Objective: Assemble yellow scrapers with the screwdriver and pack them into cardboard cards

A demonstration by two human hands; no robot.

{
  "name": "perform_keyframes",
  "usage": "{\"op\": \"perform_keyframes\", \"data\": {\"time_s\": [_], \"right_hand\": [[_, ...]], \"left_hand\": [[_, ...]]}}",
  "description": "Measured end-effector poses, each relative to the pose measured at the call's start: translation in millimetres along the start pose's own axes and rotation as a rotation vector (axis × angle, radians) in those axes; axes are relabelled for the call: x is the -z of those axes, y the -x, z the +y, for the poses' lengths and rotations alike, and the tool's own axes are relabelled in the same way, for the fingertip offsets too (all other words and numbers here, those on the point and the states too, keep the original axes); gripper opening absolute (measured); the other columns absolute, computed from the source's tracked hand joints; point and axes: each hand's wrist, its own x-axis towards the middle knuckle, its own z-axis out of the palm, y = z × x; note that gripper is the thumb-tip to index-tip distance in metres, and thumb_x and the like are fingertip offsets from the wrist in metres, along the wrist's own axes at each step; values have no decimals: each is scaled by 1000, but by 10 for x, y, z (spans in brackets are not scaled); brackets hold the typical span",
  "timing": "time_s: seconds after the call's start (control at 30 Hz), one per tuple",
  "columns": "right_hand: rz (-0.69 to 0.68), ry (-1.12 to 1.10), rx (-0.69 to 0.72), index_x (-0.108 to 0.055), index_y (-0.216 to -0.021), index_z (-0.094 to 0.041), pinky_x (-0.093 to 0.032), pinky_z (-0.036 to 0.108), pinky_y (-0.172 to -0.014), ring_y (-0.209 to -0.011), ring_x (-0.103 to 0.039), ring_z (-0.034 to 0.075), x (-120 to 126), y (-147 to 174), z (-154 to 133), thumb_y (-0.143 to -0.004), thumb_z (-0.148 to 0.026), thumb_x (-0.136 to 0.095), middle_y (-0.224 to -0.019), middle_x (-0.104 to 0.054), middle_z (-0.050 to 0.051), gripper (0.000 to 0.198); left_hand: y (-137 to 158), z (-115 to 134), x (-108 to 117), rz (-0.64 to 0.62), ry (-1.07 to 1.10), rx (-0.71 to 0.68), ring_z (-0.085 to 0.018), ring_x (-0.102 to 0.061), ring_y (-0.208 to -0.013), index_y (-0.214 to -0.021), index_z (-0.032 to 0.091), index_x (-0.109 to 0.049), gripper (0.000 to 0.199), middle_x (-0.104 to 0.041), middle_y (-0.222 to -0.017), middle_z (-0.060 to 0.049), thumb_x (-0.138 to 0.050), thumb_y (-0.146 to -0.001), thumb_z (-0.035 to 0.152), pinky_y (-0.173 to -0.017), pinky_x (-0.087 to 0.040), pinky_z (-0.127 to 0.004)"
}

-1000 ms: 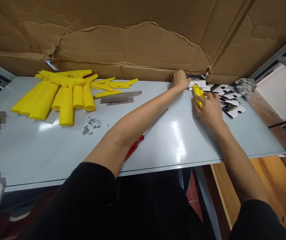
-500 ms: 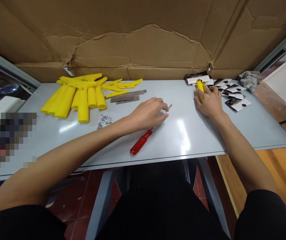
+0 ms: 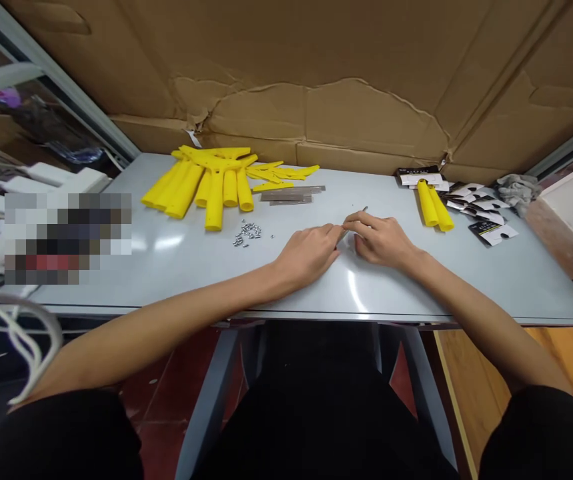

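My left hand (image 3: 309, 253) is closed low over the table around a screwdriver (image 3: 345, 233). Its red handle is hidden under that hand. The thin metal shaft points away to the right and shows between my hands. The curled fingers of my right hand (image 3: 379, 240) pinch the shaft close to my left fingertips. Left of my hands lies a loose heap of small screws (image 3: 249, 231). Behind it are flat metal strips (image 3: 291, 195).
Yellow T-shaped handles (image 3: 213, 193) and thin yellow pieces (image 3: 281, 173) lie at the back left. Two yellow tubular handles (image 3: 433, 205) rest at the right, beside black-and-white cards (image 3: 491, 232) and a grey cloth (image 3: 519, 190). Cardboard (image 3: 306, 113) backs the table.
My right hand has let go of a yellow handle at the right and moved left to the screwdriver. My left hand has closed over the screwdriver. The view has shifted left.
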Motion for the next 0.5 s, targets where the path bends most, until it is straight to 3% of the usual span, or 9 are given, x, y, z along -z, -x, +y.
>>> {"op": "perform_keyframes", "data": {"time_s": [0.17, 0.27, 0.37, 0.43, 0.5], "right_hand": [[-54, -208, -86, -44, -180, -17, -51, 31, -83, -95, -68, 15, -124, -193, 119, -100, -22, -55, -148, -76, 12, 81], [-66, -167, -22, -57, -173, -20, -50, 31, -82, -102, -70, 16, -171, -261, 104, -106, -23, -50, -143, -76, 11, 67], [-59, -48, 31, -70, -162, -22, -42, 31, -75, -102, -69, 17, -190, -284, 31, -116, -27, -41, -141, -76, 12, 55], [-66, 5, 39, -74, -158, -24, -37, 31, -71, -96, -65, 16, -183, -283, -7, -119, -29, -38, -142, -75, 12, 53], [-78, 36, 50, -75, -156, -25, -32, 31, -69, -95, -63, 15, -165, -276, -20, -120, -31, -39, -140, -75, 13, 52]], "left_hand": [[-452, -371, 132, 98, 254, -8, -30, -80, -104, -115, 21, -76, 17, -85, -118, -12, -72, -102, 30, -96, -58, -43], [-577, -894, 399, 284, 244, 134, -35, -74, -111, -99, 26, -76, 23, -83, -109, -11, -77, -96, 49, -101, -54, -48], [-485, -1650, 724, 583, 149, 407, -50, -55, -143, -83, 26, -66, 57, -73, -93, -14, -88, -76, 78, -117, -41, -61], [-358, -2168, 866, 629, 172, 468, -58, -34, -160, -82, 27, -62, 82, -64, -74, -11, -96, -44, 92, -117, -35, -66], [-258, -2584, 899, 515, 323, 362, -58, -39, -161, -81, 29, -61, 91, -55, -63, -8, -94, -33, 98, -112, -38, -65]]}}
